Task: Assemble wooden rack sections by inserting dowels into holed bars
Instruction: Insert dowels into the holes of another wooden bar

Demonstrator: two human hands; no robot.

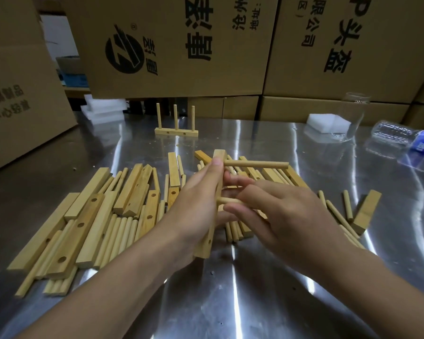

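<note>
- holed bar [206,248]: held above the middle of the desk [230,302], standing on end and tilted a little, top end away from the camera; a small hole shows near its lower end.
- left hand [196,199]: grip clamped on the holed bar, fingers wrapped round its mid part, thumb tip pressed near the top end.
- upper dowel [255,164]: seated in the bar near the top, sticking out sideways to the right, roughly level.
- second dowel [227,200]: lower down, its left end at the bar's mid part; cannot tell how far in it sits, since fingers cover it.
- right hand [287,211]: grip closed on the second dowel, fingers curled over and under it, just beside the left hand.
- loose bars [83,223]: pile lying flat on the desk left of the hands, several with round holes facing up.
- loose dowels [123,231]: mixed in with and under those bars; more behind and under the hands.
- single bar [367,211]: right of the right hand, with a few dowels [348,204] lying just beside it.
- finished section [176,132]: farther back on the desk, a bar lying flat with three dowels standing upright in it.
- foam block [328,122]: white, back right; glass jar [355,113] upright just beside it.
- plastic bottle [406,138]: lying on its side, far right, blue label.
- foam sheets [103,108]: white stack, back left.
- cardboard boxes [181,45]: printed, stacked behind and left of the desk.
</note>
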